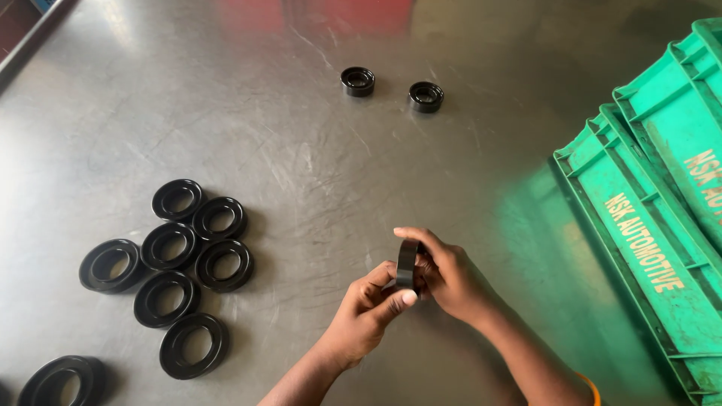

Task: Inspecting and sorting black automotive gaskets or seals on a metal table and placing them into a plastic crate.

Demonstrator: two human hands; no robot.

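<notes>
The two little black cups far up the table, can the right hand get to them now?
Probably not right away. The right hand and left hand both grip a black ring. The small cups sit far off, though bare table lies between.

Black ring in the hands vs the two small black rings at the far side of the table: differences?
The held ring stands on edge, pinched between the left hand and right hand; the two small rings lie flat on the metal table, untouched. The held ring looks wider across; the small rings look narrower and taller, cup-like. The held ring is near the person, the small rings far off. All are black and round with a centre hole.
</notes>
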